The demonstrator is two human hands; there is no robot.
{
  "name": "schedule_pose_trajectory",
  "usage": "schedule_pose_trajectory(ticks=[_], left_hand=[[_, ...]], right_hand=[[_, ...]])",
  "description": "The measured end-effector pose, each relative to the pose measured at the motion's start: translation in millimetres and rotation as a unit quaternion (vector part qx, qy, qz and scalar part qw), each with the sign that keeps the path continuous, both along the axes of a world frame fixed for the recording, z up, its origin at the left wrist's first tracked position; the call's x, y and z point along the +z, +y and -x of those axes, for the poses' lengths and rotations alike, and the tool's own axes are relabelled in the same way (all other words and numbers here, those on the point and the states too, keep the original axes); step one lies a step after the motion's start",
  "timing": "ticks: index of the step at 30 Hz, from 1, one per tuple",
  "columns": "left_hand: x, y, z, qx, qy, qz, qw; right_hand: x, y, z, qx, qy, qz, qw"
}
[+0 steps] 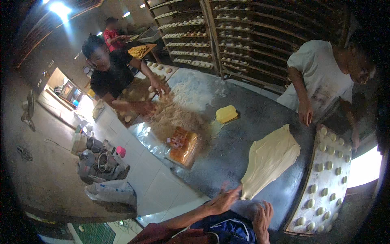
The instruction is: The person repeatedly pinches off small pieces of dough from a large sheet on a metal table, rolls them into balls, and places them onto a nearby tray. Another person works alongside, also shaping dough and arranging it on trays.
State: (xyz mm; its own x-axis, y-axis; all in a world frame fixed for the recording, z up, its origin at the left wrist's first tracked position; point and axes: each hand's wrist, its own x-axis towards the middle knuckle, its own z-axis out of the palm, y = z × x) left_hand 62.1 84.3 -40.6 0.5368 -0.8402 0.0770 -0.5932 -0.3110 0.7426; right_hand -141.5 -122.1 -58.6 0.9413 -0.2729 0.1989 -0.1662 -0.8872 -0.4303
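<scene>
Two hands work at the near tip of the stretched dough sheet (270, 158) on the dark table (243, 118): the left hand (222, 200) with fingers spread flat touching its point, the right hand (262, 217) just beside it, fingers loosely apart, holding nothing.
</scene>
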Motion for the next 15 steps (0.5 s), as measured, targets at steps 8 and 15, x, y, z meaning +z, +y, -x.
schedule_pose_trajectory(ticks=[8, 15], left_hand=[[-48, -91, -35, 0.233, -0.098, 0.059, 0.966], [-61, -46, -86, 0.120, -0.096, 0.008, 0.988]], right_hand=[[-63, -28, -54, -0.226, -0.005, 0.091, 0.970], [-88, -101, 12, -0.140, 0.063, 0.067, 0.986]])
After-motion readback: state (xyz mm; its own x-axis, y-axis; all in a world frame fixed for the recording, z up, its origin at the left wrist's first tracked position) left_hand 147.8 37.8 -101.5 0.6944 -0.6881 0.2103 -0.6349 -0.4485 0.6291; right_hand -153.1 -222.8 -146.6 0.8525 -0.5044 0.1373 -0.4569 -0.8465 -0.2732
